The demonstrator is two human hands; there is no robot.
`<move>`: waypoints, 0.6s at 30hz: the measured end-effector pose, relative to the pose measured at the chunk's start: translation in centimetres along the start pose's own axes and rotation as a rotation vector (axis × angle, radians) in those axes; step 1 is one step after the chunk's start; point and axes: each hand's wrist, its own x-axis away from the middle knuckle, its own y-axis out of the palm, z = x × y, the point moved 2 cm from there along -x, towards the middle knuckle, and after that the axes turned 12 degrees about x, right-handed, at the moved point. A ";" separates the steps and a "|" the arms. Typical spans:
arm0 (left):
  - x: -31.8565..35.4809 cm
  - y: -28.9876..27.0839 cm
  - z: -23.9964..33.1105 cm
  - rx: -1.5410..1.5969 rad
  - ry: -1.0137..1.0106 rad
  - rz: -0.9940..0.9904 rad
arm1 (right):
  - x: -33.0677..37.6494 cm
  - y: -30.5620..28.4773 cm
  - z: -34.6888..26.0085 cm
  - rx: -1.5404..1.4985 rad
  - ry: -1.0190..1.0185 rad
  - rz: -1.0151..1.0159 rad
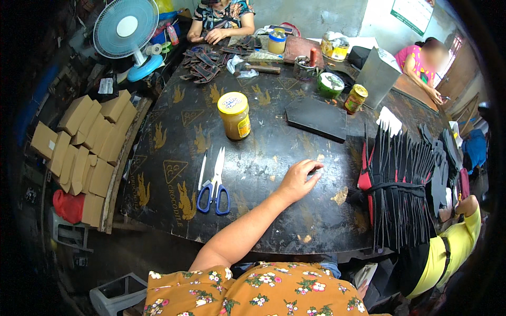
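My left hand point(300, 181) rests over the black table, fingers curled together around something small and greyish that I cannot make out. Only a bit of my right hand point(362, 288) shows, low beside my body, next to a pale flat thing point(366, 274); its fingers are mostly hidden. Left of my left hand lie blue-handled scissors point(213, 187), blades pointing away, with a slim white pen-like tool point(202, 171) alongside. Beyond them stands a yellow-lidded jar point(235, 117). A black flat slab point(316, 120) lies beyond my left hand. Tied black straps point(400, 184) with red parts hang over the right edge.
Dark strap pieces point(206, 63), a hammer point(261, 68), tins, jars and a metal can point(378, 78) crowd the table's far side. Cardboard boxes point(87, 131) and a fan point(126, 27) stand left. People sit at the far side and far right; another in yellow point(448, 253) is near right.
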 end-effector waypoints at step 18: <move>0.2 -0.2 -0.3 -0.013 0.006 -0.078 | 7.5 1.3 -1.9 0.389 -0.304 0.420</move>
